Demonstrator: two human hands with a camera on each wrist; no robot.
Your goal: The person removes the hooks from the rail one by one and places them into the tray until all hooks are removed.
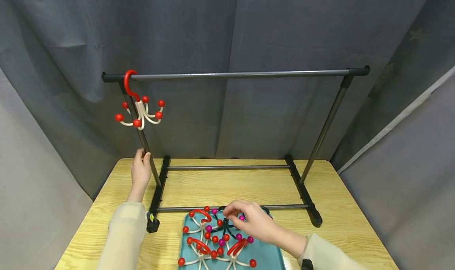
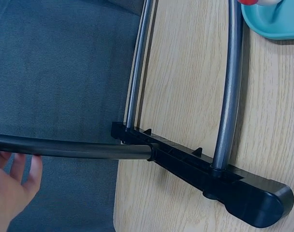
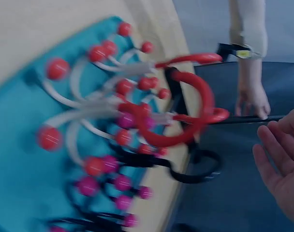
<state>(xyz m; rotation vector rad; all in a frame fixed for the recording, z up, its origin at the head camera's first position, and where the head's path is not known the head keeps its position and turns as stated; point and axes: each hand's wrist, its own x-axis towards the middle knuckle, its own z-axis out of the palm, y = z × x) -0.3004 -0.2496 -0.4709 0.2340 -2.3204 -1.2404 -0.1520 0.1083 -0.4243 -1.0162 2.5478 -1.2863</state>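
Note:
My left hand [image 1: 141,173] grips the left post [image 1: 151,163] of a metal hanging rack. In the left wrist view its fingertips [image 2: 35,169] reach behind the post. My right hand [image 1: 254,222] hovers over a teal tray [image 1: 264,256], fingers loosely bent, holding nothing. Below it lie black multi-arm hook hangers [image 1: 226,224] with magenta balls. Beside these on the tray are three white multi-arm hook hangers [image 1: 202,252] with red hooks and red balls. Another white hook hanger [image 1: 140,110] hangs by its red hook from the rack's left end.
The rack's top rail [image 1: 231,75] runs across the back, joined to the right post [image 1: 325,126]. Black feet [image 1: 302,191] and lower bars [image 1: 231,167] stand on the wooden table [image 1: 341,210]. Grey curtains [image 1: 266,29] enclose the space.

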